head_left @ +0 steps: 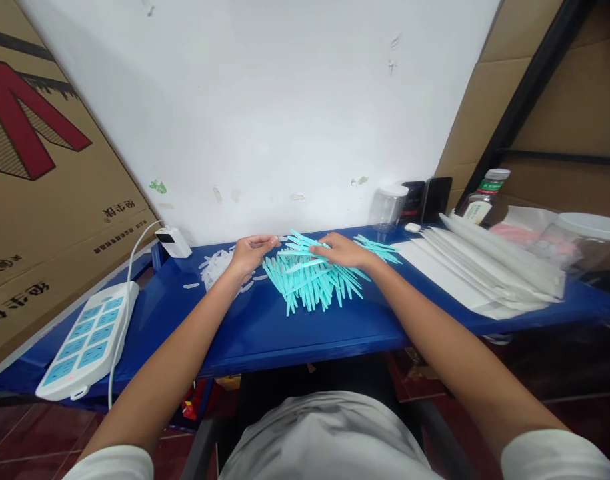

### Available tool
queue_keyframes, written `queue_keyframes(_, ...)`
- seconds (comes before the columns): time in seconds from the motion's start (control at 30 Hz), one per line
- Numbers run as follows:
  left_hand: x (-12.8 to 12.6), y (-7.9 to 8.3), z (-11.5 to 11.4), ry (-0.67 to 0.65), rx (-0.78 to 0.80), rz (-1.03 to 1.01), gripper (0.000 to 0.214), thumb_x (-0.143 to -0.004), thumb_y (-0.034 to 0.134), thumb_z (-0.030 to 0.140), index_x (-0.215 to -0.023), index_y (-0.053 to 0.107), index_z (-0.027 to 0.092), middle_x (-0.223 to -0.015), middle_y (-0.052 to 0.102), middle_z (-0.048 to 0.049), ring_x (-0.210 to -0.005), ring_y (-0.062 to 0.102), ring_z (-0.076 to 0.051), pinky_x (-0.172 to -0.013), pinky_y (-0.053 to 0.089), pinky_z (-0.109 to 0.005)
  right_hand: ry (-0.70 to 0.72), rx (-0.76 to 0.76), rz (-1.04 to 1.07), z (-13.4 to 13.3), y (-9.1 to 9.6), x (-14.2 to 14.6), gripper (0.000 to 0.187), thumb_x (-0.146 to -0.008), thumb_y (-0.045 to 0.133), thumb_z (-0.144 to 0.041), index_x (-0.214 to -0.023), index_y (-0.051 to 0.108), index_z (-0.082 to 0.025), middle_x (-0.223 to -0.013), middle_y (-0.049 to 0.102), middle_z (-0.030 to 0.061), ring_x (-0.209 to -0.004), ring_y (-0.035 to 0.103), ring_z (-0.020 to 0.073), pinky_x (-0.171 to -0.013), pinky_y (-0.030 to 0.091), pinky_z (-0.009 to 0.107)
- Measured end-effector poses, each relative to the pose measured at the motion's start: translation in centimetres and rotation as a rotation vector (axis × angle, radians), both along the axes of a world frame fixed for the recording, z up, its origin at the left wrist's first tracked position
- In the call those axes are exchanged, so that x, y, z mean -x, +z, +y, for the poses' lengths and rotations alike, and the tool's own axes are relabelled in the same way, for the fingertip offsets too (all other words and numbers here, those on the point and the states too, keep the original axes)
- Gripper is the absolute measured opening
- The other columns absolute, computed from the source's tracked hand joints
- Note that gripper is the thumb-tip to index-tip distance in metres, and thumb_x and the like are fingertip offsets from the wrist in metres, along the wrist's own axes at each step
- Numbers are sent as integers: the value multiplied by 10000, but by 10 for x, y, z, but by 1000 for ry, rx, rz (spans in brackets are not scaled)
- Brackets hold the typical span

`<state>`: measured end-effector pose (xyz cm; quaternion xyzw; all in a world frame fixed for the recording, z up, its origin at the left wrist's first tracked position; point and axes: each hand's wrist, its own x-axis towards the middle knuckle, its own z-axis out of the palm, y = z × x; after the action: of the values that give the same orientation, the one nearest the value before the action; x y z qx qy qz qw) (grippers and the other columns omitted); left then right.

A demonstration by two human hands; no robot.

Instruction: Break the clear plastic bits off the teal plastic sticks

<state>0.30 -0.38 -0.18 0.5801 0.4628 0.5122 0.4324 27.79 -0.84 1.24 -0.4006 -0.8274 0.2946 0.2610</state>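
Observation:
A heap of slim teal sticks [309, 290], shaped like eyebrow razors, lies in the middle of the blue table. My right hand [342, 251] is closed around several of these sticks above the heap, their ends fanning out to the left. Just left of them, my left hand [252, 253] has thumb and forefinger pinched together; whatever is between the fingertips is too small to make out. Behind and beside my left wrist is a loose pile of small translucent white caps [215, 265]. A smaller group of teal sticks [379, 249] rests beyond my right hand.
On the left of the blue table [285, 337] are a power strip [87, 340] and a white charger [173, 243] with a cable. To the right lie stacked white envelopes [485, 267], a clear jar [389, 207], two phones [437, 200] and a bottle [485, 197]. A white wall stands behind.

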Motion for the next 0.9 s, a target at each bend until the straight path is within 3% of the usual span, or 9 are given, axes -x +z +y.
queue_keyframes(0.13,0,0,0,-40,-4,18,585,-685,880,566,-1079,820,138,-1038,791,-151,-447,331,-30,-432,210,-249,38,9,-4,0,-1,0,452,-964,532,-519,-700,616,-162,-601,436,-9,-547,343,117,-543,246,285)
queue_keyframes(0.7,3,0,2,-34,28,-8,576,-681,885,572,-1074,820,157,-1073,777,-139,-478,353,-25,-427,212,-234,34,40,12,-1,-1,-1,463,-944,549,-534,-641,516,-185,-595,373,-17,-546,318,116,-523,257,282)
queue_keyframes(0.9,-2,2,-2,-36,14,-19,564,-649,905,554,-1029,828,144,-1008,787,-136,-461,372,-34,-417,220,-243,53,106,27,-6,2,1,466,-910,588,-545,-627,469,-194,-616,378,-20,-573,339,116,-537,342,264)
